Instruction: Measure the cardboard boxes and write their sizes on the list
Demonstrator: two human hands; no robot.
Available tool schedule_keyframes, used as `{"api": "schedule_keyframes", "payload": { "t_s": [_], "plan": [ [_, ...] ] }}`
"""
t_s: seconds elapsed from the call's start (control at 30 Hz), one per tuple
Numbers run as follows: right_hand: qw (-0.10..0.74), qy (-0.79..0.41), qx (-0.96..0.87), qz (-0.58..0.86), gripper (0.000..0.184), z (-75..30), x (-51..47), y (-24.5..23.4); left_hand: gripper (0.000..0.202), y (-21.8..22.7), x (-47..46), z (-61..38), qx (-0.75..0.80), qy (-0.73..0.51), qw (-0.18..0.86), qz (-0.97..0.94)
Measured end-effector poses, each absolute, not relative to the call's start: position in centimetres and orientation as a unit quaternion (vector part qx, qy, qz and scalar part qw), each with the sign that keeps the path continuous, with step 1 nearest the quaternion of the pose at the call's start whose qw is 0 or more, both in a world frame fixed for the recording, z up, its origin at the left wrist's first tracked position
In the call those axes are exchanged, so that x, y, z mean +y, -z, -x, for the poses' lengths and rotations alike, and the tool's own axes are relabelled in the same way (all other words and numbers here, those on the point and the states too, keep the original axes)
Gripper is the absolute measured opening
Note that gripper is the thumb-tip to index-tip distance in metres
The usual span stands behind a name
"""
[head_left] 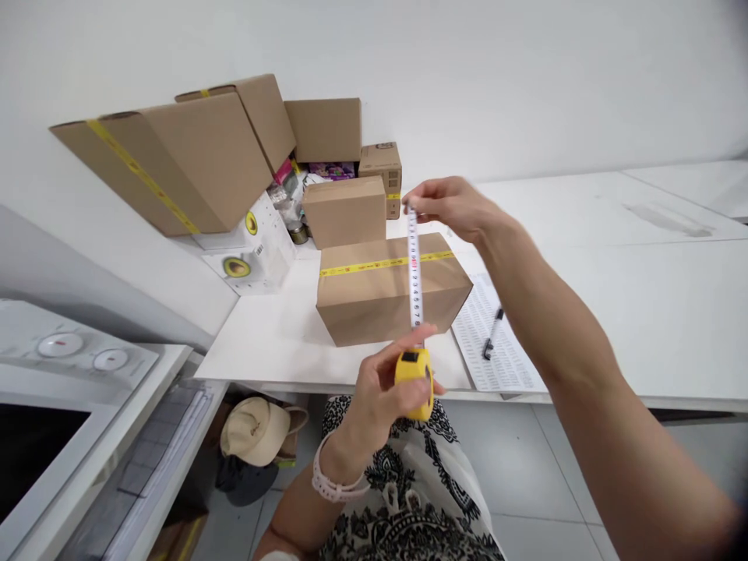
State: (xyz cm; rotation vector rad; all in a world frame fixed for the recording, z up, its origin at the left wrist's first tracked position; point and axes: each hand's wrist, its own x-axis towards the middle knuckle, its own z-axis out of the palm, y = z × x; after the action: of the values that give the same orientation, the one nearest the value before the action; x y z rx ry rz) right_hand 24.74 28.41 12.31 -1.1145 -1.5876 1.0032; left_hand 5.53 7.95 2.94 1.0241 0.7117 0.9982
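Note:
My left hand (382,389) is closed around a yellow tape measure case (414,379) near the table's front edge. Its white blade (414,269) runs up over a brown cardboard box (374,300) sealed with yellow tape. My right hand (453,206) pinches the blade's far end above the box's back edge. The box lies flat on the white table (280,335).
A printed sheet (496,343) with a black pen (492,333) lies right of the box. Several more cardboard boxes (192,156) and small packages are piled at the back left against the wall. A white machine (75,374) stands at left; a beige cap (254,428) lies below the table.

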Motion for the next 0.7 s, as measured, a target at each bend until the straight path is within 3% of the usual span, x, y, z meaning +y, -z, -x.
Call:
{"api": "schedule_keyframes", "payload": {
  "t_s": [0.1,0.2,0.3,0.43,0.6,0.7],
  "plan": [
    [0.566,-0.376,-0.619,0.395,0.003,-27.3,22.8,-12.6,0.074,-2.5,6.7,-3.7,0.341,-0.384,0.674,-0.531],
    [0.631,-0.234,-0.61,0.418,0.005,-28.2,16.1,-9.9,0.104,-1.6,6.0,-2.9,0.397,-0.366,0.607,-0.583],
    [0.597,-0.105,-0.612,0.508,0.01,-26.9,10.5,-5.0,0.114,-0.8,6.0,-3.3,0.411,-0.361,0.554,-0.628],
    [0.572,-0.16,-0.66,0.46,0.021,-23.7,6.8,0.5,0.117,-0.2,6.1,-4.1,0.408,-0.353,0.504,-0.675],
    [0.533,-0.244,-0.685,0.433,0.027,-22.2,5.9,2.2,0.118,0.1,6.0,-3.7,0.395,-0.332,0.488,-0.704],
    [0.51,-0.291,-0.691,0.423,0.028,-22.7,6.3,2.8,0.101,0.8,6.5,-2.6,0.397,-0.309,0.453,-0.736]
  ]
}}
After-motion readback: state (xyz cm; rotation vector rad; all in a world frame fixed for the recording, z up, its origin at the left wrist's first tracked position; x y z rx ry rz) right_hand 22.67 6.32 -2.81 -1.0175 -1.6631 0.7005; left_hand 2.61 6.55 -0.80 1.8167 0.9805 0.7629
